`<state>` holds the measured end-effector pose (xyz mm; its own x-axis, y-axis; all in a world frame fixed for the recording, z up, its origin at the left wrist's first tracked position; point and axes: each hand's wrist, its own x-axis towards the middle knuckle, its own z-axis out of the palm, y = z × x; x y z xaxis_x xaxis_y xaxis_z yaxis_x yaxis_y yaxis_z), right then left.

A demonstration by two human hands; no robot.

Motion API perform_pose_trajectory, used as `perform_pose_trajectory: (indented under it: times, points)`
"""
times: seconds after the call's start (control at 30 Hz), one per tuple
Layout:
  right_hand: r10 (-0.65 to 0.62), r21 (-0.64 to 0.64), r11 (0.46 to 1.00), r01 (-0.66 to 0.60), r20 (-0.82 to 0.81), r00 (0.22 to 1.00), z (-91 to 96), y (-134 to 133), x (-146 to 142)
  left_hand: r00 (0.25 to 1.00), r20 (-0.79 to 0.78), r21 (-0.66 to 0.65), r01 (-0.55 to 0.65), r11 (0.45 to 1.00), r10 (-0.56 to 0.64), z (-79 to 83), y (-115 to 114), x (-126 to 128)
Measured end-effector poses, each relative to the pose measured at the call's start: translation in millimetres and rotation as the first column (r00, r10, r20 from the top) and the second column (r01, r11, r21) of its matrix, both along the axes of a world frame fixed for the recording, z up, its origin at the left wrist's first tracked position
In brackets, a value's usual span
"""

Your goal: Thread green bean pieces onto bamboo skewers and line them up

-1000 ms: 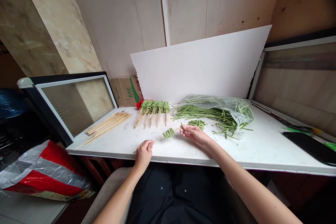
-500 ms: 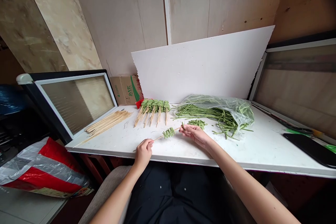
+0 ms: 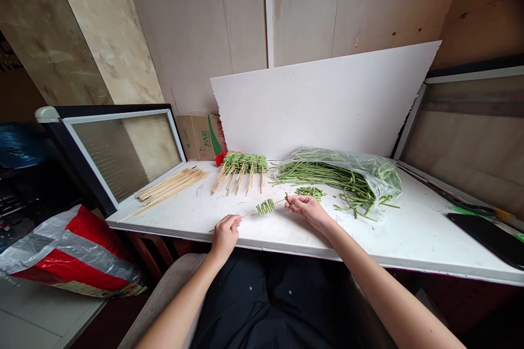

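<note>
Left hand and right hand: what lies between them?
In the head view, a row of green bean pieces threaded on a skewer lies between the left hand and right hand.

Both forearms [image 3: 370,271] reach forward, the left hand [image 3: 225,235] curled tight, the right hand [image 3: 310,211] pinching with its fingers [image 3: 293,203].

A thin, pale skewer [image 3: 249,214] slants over the counter [image 3: 184,210], cut green beans [image 3: 266,206] threaded crosswise along its middle.

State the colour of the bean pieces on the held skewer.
The bean pieces are green, head view.
</note>
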<state>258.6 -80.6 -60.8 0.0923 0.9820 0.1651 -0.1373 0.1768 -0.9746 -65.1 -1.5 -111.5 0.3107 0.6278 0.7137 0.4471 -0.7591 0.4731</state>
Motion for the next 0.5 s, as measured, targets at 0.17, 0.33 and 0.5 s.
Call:
perform_pose_trajectory:
  times: [0.17, 0.33, 0.5]
  points:
    - [-0.006, 0.007, 1.0, 0.006, 0.009, 1.0, 0.7, -1.4, -1.3, 1.0, 0.001, 0.007, 0.005, 1.0, -0.005, 0.1, 0.6, -0.1]
    - [-0.09, 0.006, 0.996, 0.09, 0.05, 0.995, 2.1, -0.8, -0.8, 1.0, 0.03, -0.018, 0.011, 1.0, -0.01, 0.3, 0.3, 1.1]
    - [-0.202, 0.004, 0.979, 0.202, 0.065, 0.977, -1.9, 3.2, 2.2, 0.999, 0.049, -0.03, 0.008, 1.0, -0.007, 1.3, -0.3, 2.1]
